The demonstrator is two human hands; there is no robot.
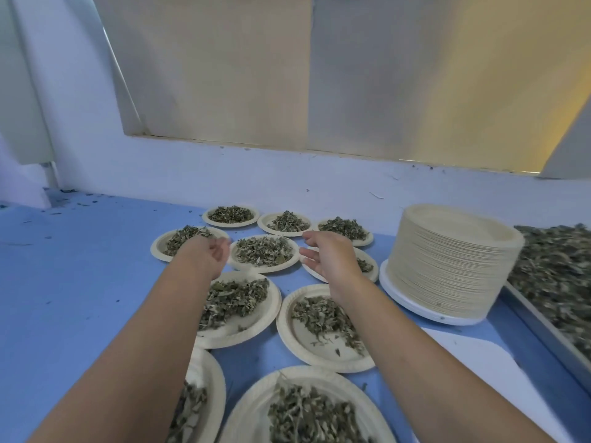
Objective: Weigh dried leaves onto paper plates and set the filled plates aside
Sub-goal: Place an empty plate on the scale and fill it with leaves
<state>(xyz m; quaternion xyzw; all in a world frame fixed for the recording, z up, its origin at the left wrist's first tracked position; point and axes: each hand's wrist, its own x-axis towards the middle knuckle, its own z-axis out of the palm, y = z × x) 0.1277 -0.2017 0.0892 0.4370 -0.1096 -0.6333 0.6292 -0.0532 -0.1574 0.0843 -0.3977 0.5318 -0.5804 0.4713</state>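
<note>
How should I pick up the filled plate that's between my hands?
Take the filled plate by its bare rim, left hand and right hand coming from opposite sides: it lies flat, shallow, heaped with loose leaves.

We find widest free room on left: bare blue tabletop (80, 282), only leaf crumbs scattered there. Centre crowded: filled plates (283, 324) lie rim near rim, thin blue gaps between them. Our left hand (208, 254) and right hand (326, 260) hover above them on either side of one plate, fingers relaxed, forearms crossing over nearer plates. Right side blocked: tall stack of empty plates (447, 260), then metal tray (543, 327) heaped with leaves just beyond. Wall (287, 183) closes far edge behind back row.
</note>
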